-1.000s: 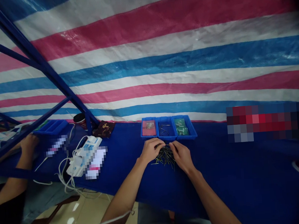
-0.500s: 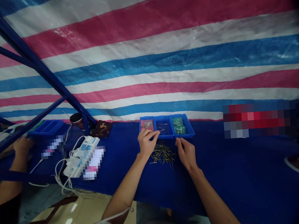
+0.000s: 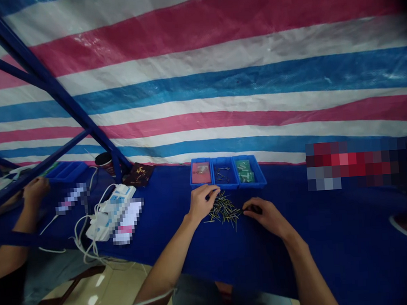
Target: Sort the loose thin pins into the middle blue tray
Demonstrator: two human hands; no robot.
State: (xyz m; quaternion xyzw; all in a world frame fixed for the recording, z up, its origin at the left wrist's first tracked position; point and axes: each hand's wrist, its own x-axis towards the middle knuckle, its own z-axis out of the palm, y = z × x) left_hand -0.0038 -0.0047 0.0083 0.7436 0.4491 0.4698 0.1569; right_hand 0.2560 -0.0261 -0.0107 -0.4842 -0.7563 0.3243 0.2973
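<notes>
A loose pile of thin metal pieces (image 3: 224, 210) lies on the blue table cover. At its upper left edge is my left hand (image 3: 202, 202), fingers pinched together; anything between the fingertips is too small to make out. My right hand (image 3: 263, 213) is at the pile's right edge, thumb and fingers closed near the outermost pieces, their content unclear. Just behind the pile stands a blue three-compartment tray (image 3: 226, 186). Its left compartment has a pink base with small parts, the middle holds a few thin metal pieces, and the right has small pale parts on green.
To the left lie a white power strip (image 3: 122, 191) with cables, a blurred-out phone-like item (image 3: 128, 222) and a dark packet (image 3: 139, 174). A cup (image 3: 105, 163) stands behind a blue frame bar (image 3: 63, 99). Another person's hand (image 3: 37, 188) is at far left.
My left hand has moved down from the tray's front to the pile. My right hand has shifted slightly right and down, its fingers now pointing toward the pile.
</notes>
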